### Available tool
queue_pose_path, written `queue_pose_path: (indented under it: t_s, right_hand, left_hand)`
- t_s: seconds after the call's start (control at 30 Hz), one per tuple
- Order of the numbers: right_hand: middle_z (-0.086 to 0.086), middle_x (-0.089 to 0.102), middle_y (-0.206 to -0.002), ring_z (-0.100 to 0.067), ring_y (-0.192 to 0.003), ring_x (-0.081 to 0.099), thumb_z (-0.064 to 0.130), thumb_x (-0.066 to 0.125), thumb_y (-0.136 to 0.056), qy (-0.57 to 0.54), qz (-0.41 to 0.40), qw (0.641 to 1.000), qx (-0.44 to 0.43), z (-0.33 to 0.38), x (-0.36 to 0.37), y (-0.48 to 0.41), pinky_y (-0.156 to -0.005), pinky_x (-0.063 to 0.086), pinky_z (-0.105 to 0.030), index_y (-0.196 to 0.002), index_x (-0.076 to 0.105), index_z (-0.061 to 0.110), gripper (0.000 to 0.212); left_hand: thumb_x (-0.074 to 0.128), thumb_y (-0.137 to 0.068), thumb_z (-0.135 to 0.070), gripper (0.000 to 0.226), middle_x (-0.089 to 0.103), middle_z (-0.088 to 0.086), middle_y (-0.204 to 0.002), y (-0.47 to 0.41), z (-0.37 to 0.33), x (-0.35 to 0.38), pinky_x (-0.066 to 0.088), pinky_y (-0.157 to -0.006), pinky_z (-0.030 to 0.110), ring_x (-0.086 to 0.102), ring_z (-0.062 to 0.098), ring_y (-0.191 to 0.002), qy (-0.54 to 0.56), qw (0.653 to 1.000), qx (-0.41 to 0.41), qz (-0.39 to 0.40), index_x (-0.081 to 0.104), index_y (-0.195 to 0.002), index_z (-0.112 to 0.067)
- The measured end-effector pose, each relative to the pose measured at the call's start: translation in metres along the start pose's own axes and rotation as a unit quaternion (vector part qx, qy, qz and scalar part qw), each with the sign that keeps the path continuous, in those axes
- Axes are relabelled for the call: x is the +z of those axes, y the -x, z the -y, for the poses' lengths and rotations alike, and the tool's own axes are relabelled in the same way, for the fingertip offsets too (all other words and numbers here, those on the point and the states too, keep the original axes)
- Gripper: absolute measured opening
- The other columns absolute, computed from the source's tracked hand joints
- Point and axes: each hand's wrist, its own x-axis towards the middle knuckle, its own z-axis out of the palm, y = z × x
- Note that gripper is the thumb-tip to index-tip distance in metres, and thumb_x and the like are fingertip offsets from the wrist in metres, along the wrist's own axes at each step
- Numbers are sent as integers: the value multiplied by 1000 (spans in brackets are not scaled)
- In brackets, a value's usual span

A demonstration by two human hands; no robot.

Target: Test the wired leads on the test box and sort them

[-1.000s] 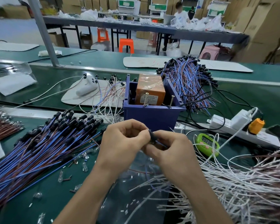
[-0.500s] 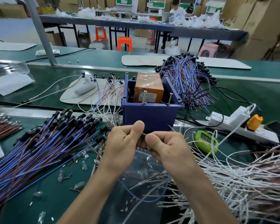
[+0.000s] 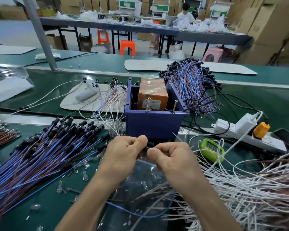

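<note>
Both hands meet just in front of the blue test box (image 3: 153, 125), which holds an orange block (image 3: 153, 95) and two upright screws on its front rim. My left hand (image 3: 123, 155) and my right hand (image 3: 172, 158) each pinch the small black end of one lead (image 3: 148, 147) between thumb and fingers. Its blue wire (image 3: 140, 214) loops down under my wrists. A pile of blue and brown leads (image 3: 40, 157) with black caps lies to the left. White and brown leads (image 3: 250, 189) are heaped at the right.
Behind the box lies another blue-brown bundle (image 3: 190, 84). A white pad (image 3: 93, 97) with a white handset and loose leads sits at back left. A green timer (image 3: 211, 150), power strip (image 3: 247, 134) and phone (image 3: 286, 138) lie to the right. A clear plastic bag (image 3: 145, 179) lies under my hands.
Both hands have moved up and forward with the lead, closer to the front of the blue box. The blue wire now hangs in a loop under my wrists.
</note>
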Motion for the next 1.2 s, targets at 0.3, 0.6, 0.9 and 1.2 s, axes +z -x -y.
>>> queue_pose_path:
  t_s: [0.3, 0.6, 0.9, 1.2]
  right_hand:
    - [1, 52, -49, -12, -45, 40, 26, 74, -92, -112, 40, 990, 78, -5, -2, -3, -48, 37, -23, -78, 76, 10, 22]
    - [6, 58, -50, -5, -41, 48, 19, 76, -91, -150, 42, 985, 76, -3, -3, -2, -43, 39, -17, -75, 77, 14, 16]
    - [2, 54, -47, -6, -36, 45, 5, 71, -90, -264, 53, 955, 126, 1, -7, -3, -39, 37, -16, -69, 72, 8, 21]
    - [-2, 43, -39, -8, -30, 35, -4, 64, -86, -338, 3, 928, 158, 5, 1, -2, -35, 32, -17, -57, 60, 5, 30]
  left_hand:
    - [64, -87, -48, 47, 41, 7, -54, 2, -4, 5, 28, -60, 38, 30, 23, -57, 139, 987, -82, 22, 54, -56, -13]
    - [56, -91, -61, 67, 48, 14, -52, 11, -10, 3, 35, -52, 32, 39, 14, -50, 14, 999, 15, -32, 57, -62, 0]
    - [62, -98, -50, 57, 39, -8, -41, 13, -17, 0, 28, -43, 17, 32, 6, -41, -54, 994, 72, -65, 59, -53, -15]
    - [64, -95, -53, 50, 67, 1, -50, 10, -13, 2, 39, -46, 17, 50, 6, -40, -1, 1000, -14, -27, 76, -58, -22]
